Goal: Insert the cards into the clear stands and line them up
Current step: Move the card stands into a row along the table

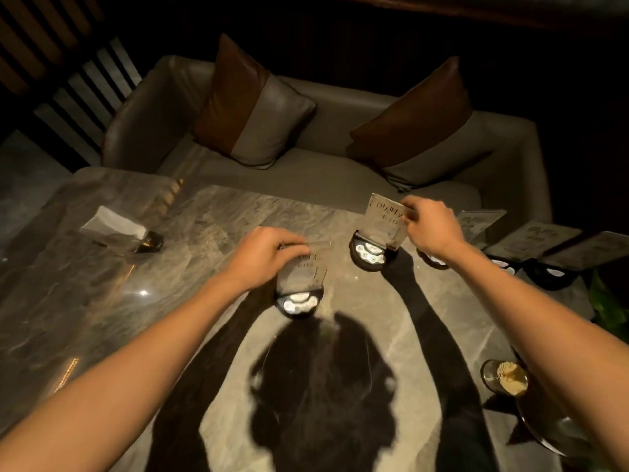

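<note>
Two clear card stands on round black bases stand on the marble table [170,318]. My left hand [263,258] grips the top edge of the nearer stand [301,281], whose base shows below my fingers. My right hand [430,224] pinches the upper right corner of the farther stand [383,226], which holds a printed card and sits upright on its base [369,255]. Further stands with cards [531,238] run in a row toward the right edge, leaning back; part of one is hidden behind my right wrist.
A napkin holder [119,231] sits at the table's left. A small glass cup [505,376] stands near my right forearm, with a dark dish beside it. A grey sofa [306,172] with two cushions lies beyond the table. My shadow falls across the near table.
</note>
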`<action>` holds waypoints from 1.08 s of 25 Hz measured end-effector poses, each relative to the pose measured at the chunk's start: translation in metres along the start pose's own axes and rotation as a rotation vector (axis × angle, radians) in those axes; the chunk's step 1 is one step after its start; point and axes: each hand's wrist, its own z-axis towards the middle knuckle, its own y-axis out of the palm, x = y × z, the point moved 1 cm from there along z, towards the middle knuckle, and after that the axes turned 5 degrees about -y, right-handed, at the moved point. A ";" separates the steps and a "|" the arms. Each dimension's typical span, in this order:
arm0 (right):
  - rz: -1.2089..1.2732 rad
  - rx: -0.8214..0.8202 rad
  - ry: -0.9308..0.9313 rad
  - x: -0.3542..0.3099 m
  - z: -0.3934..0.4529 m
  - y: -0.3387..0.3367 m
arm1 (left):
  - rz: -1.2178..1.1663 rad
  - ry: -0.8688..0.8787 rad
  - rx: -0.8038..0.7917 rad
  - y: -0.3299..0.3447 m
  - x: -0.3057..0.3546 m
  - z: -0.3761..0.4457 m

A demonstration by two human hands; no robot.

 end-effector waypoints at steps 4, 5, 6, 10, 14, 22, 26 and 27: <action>-0.063 -0.002 -0.036 0.029 0.031 -0.014 | 0.002 -0.003 0.099 0.024 0.023 0.077; -0.076 -0.019 -0.040 0.034 0.037 -0.016 | 0.005 -0.014 0.125 0.029 0.028 0.094; -0.089 -0.032 -0.041 0.038 0.042 -0.016 | 0.010 -0.022 0.144 0.035 0.032 0.109; -0.104 -0.088 -0.059 0.055 0.056 -0.013 | 0.018 -0.031 0.099 0.056 0.039 0.146; -0.111 -0.174 -0.056 0.071 0.062 -0.007 | 0.034 -0.047 0.082 0.063 0.038 0.167; -0.277 -0.241 -0.076 0.072 0.069 -0.003 | 0.079 -0.094 -0.073 0.054 0.032 0.176; -0.178 -0.200 -0.068 0.073 0.058 -0.020 | 0.181 -0.050 -0.138 0.045 0.058 0.173; -0.140 -0.172 -0.086 0.075 0.053 -0.029 | 0.214 -0.015 -0.127 0.043 0.072 0.174</action>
